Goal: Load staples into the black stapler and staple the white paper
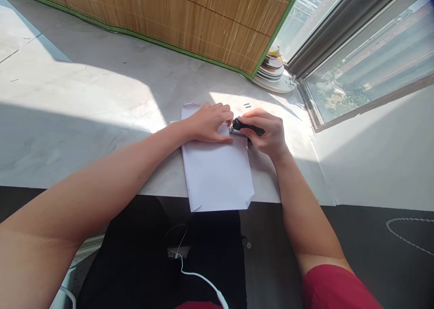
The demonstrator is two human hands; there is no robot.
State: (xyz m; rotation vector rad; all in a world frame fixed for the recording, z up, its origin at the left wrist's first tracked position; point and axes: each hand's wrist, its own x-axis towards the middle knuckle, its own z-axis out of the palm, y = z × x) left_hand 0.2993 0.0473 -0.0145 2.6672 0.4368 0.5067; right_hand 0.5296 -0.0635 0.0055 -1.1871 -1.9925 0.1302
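Observation:
A white sheet of paper (219,173), perhaps several layers, lies on the marbled ledge with its near edge hanging a little over the front. My left hand (212,123) rests on the upper part of the paper, fingers spread and pressing it down. In my right hand (266,130) is a black stapler (241,124), gripped between thumb and fingers. Its metal front reaches over the paper's right edge, close to my left fingertips. Whether its jaws are pressed together I cannot tell. Two small staple strips (247,105) lie beyond the stapler.
A bamboo blind (190,20) with green edging stands along the back. Stacked plates (273,69) sit in the corner by the window (373,60). A white cable (200,276) hangs over my lap. The marbled ledge (84,133) stretches to the left.

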